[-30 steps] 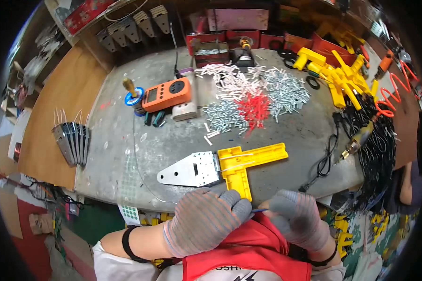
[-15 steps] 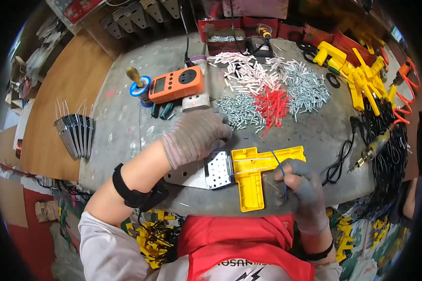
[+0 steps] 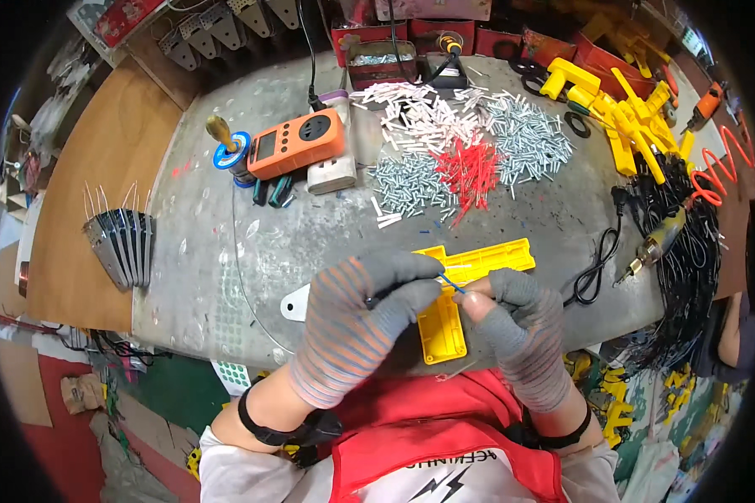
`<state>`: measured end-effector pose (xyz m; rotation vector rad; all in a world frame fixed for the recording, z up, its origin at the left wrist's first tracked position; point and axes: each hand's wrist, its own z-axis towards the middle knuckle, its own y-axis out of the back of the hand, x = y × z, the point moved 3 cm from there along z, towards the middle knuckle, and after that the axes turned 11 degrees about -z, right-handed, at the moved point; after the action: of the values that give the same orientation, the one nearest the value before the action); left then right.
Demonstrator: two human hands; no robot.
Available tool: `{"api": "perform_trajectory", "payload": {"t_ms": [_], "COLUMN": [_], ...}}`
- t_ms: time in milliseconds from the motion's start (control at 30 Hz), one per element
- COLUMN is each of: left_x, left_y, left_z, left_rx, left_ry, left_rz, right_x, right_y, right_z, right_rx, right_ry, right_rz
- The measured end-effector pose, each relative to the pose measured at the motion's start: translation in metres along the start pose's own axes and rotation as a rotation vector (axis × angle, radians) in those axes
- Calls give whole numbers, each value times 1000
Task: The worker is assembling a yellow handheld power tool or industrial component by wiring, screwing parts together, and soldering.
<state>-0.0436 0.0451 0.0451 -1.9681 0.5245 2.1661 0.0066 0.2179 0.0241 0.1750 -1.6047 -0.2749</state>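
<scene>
Left hand (image 3: 356,323), a moment ago reaching up the bench, now back and curled over the yellow plastic part (image 3: 445,314). Right hand (image 3: 516,327) pinching a thin blue wire (image 3: 451,282) (fingertips nearly closed) just above it; metal plate (image 3: 295,303) underneath.

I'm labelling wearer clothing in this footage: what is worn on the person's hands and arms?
Both the left hand and the right hand wear grey knit gloves with faint reddish stripes; the right glove leaves some fingertips bare. A black band circles the left wrist and another black band the right. Pale long sleeves are pushed up the forearms.
</scene>
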Motion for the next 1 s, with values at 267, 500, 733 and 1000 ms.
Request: {"api": "perform_trajectory", "payload": {"t_ms": [267, 500, 733, 1000], "left_x": [25, 18, -6, -9], "left_y": [11, 14, 10, -1], "left_z": [1, -5, -13, 3], "left_rx": [87, 84, 134, 386], "left_ry": [337, 323, 167, 71], "left_rz": [-642, -524, -156, -77], "right_x": [8, 8, 9, 4], "right_y": [3, 3, -1, -6], "right_z": [-3, -3, 1, 2], "right_rx": [113, 153, 299, 420], "right_ry": [0, -7, 152, 182], "right_rz": [1, -70, -253, -260]}}
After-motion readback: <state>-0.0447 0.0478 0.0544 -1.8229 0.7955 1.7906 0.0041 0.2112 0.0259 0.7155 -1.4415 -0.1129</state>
